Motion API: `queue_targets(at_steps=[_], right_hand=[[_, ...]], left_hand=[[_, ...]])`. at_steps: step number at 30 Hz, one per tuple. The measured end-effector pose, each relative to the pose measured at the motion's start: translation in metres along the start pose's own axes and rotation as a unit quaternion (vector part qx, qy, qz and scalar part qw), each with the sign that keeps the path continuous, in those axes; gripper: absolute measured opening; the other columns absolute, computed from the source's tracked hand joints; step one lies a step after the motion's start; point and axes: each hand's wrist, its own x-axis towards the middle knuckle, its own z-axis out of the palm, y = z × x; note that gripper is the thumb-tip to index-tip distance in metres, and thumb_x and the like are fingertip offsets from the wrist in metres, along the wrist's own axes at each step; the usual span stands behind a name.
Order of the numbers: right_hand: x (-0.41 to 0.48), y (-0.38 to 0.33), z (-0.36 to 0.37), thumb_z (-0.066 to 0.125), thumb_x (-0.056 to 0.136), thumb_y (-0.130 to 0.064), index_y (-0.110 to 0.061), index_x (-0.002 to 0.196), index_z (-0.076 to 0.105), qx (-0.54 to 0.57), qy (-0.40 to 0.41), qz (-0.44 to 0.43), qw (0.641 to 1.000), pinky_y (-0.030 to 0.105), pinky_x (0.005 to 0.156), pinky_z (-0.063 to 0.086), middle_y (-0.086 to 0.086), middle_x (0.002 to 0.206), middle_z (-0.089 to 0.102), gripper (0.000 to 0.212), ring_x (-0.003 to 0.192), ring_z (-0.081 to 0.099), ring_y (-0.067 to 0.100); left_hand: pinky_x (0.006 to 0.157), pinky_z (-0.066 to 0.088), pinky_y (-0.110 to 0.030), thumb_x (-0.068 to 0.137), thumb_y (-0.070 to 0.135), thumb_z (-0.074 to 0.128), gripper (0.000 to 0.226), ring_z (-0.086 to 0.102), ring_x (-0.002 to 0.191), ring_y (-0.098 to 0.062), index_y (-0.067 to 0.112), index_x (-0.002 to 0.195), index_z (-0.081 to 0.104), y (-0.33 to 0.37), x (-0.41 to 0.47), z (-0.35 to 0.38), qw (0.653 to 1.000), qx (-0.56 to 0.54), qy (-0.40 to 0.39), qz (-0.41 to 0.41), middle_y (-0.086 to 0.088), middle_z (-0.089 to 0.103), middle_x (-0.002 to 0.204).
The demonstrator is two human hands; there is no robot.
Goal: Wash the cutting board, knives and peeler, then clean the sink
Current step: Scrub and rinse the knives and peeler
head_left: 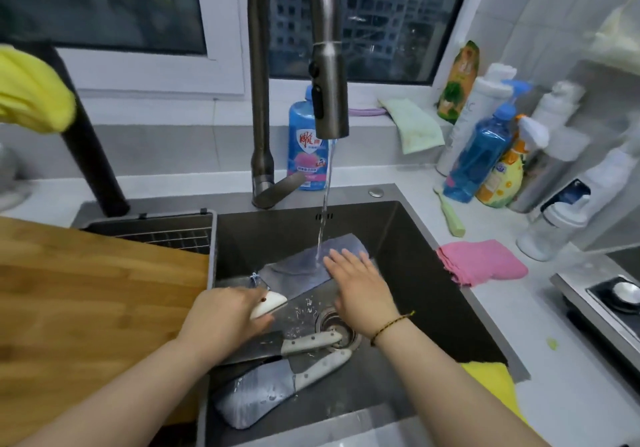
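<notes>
Water runs from the faucet (329, 100) onto the wide blade of a cleaver (294, 270) held in the dark sink (433, 290). My left hand (225, 322) grips its white handle (268, 304). My right hand (356, 283) lies flat on the blade under the stream, fingers straight. Two more knives with white riveted handles (311, 341) (322, 367) lie on the sink floor beside the drain (341, 328), the lower one with a broad wet blade (256, 394). The wooden cutting board (86, 308) rests over the sink's left part. No peeler is visible.
A blue dish soap bottle (306, 155) stands behind the faucet. Several cleaning bottles (485, 155) crowd the right counter. A pink cloth (481, 261) lies on the counter, a yellow cloth (491, 384) at the sink's near right corner. A stove (609, 301) sits far right. A drain rack (166, 235) shows behind the board.
</notes>
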Motion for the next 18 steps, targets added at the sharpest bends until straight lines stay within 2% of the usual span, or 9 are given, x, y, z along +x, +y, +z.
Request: queue_targets(at_steps=[2, 3, 6, 8, 10, 12, 14, 15, 18], right_hand=[[0.006, 0.006, 0.004, 0.044, 0.092, -0.014, -0.016, 0.147, 0.007, 0.011, 0.003, 0.055, 0.998, 0.031, 0.114, -0.008, 0.003, 0.156, 0.003, 0.066, 0.144, 0.000, 0.016], [0.008, 0.001, 0.006, 0.044, 0.092, -0.014, -0.014, 0.147, 0.007, 0.014, -0.007, 0.053, 0.998, 0.031, 0.115, -0.007, 0.004, 0.156, 0.003, 0.067, 0.144, 0.000, 0.017], [0.010, -0.026, 0.011, 0.044, 0.090, -0.008, -0.013, 0.147, 0.007, 0.037, -0.044, -0.067, 0.996, 0.031, 0.116, -0.007, 0.005, 0.156, 0.003, 0.068, 0.144, 0.001, 0.017], [0.010, -0.033, 0.012, 0.044, 0.089, -0.008, -0.013, 0.147, 0.009, 0.047, -0.059, -0.108, 0.991, 0.029, 0.116, -0.006, 0.004, 0.156, 0.004, 0.067, 0.144, 0.002, 0.016], [0.016, -0.019, 0.015, 0.043, 0.090, -0.008, -0.014, 0.147, 0.008, 0.046, -0.053, -0.072, 0.995, 0.027, 0.115, -0.007, 0.004, 0.156, 0.002, 0.067, 0.144, 0.001, 0.016], [0.020, -0.002, 0.017, 0.039, 0.091, -0.007, -0.013, 0.147, 0.004, 0.043, -0.052, 0.013, 0.998, 0.027, 0.115, -0.007, 0.006, 0.156, 0.000, 0.066, 0.144, 0.000, 0.018], [0.022, -0.004, 0.020, 0.036, 0.092, -0.008, -0.009, 0.146, 0.001, 0.033, -0.063, 0.058, 0.996, 0.029, 0.116, -0.004, 0.009, 0.156, -0.001, 0.065, 0.144, 0.000, 0.021], [0.022, -0.012, 0.021, 0.036, 0.091, -0.007, -0.007, 0.146, 0.000, 0.028, -0.069, 0.047, 0.996, 0.030, 0.116, -0.004, 0.010, 0.155, -0.001, 0.066, 0.144, 0.000, 0.021], [0.016, -0.040, 0.024, 0.039, 0.091, -0.007, -0.010, 0.147, 0.000, 0.027, -0.080, -0.068, 0.994, 0.031, 0.116, -0.005, 0.006, 0.156, -0.002, 0.068, 0.144, -0.001, 0.018]], left_hand=[[0.027, 0.026, -0.012, 0.027, 0.050, 0.088, 0.042, 0.053, 0.032, -0.007, 0.027, 0.057, 0.069, -0.005, 0.000, 0.004, 1.000, 0.017, -0.006, 0.011, 0.007, 0.058, 0.041], [0.028, 0.027, -0.012, 0.027, 0.049, 0.089, 0.043, 0.053, 0.031, -0.007, 0.026, 0.058, 0.070, -0.007, 0.001, 0.006, 1.000, 0.013, -0.009, 0.013, 0.007, 0.058, 0.041], [0.028, 0.031, -0.011, 0.026, 0.045, 0.091, 0.045, 0.053, 0.031, -0.006, 0.024, 0.062, 0.072, -0.007, 0.005, 0.011, 1.000, 0.001, -0.005, 0.023, 0.007, 0.058, 0.042], [0.029, 0.031, -0.011, 0.027, 0.043, 0.091, 0.046, 0.053, 0.032, -0.006, 0.023, 0.064, 0.073, -0.008, 0.006, 0.013, 1.000, -0.007, -0.007, 0.024, 0.007, 0.059, 0.042], [0.028, 0.030, -0.011, 0.027, 0.043, 0.091, 0.045, 0.052, 0.031, -0.007, 0.024, 0.062, 0.072, -0.009, 0.005, 0.014, 1.000, -0.007, -0.013, 0.018, 0.006, 0.057, 0.040], [0.027, 0.028, -0.012, 0.027, 0.045, 0.090, 0.043, 0.051, 0.029, -0.008, 0.025, 0.058, 0.069, -0.010, 0.002, 0.015, 1.000, 0.000, -0.024, 0.013, 0.006, 0.055, 0.039], [0.027, 0.028, -0.011, 0.026, 0.049, 0.089, 0.043, 0.050, 0.029, -0.006, 0.025, 0.054, 0.067, -0.009, -0.001, 0.016, 0.999, 0.013, -0.039, 0.012, 0.005, 0.054, 0.038], [0.028, 0.027, -0.011, 0.025, 0.051, 0.088, 0.043, 0.049, 0.029, -0.006, 0.026, 0.052, 0.065, -0.008, 0.000, 0.016, 0.999, 0.022, -0.042, 0.013, 0.003, 0.053, 0.037], [0.028, 0.025, -0.012, 0.025, 0.056, 0.085, 0.043, 0.047, 0.029, -0.003, 0.028, 0.049, 0.063, -0.005, 0.001, 0.011, 0.998, 0.039, -0.044, 0.014, 0.004, 0.052, 0.036]])
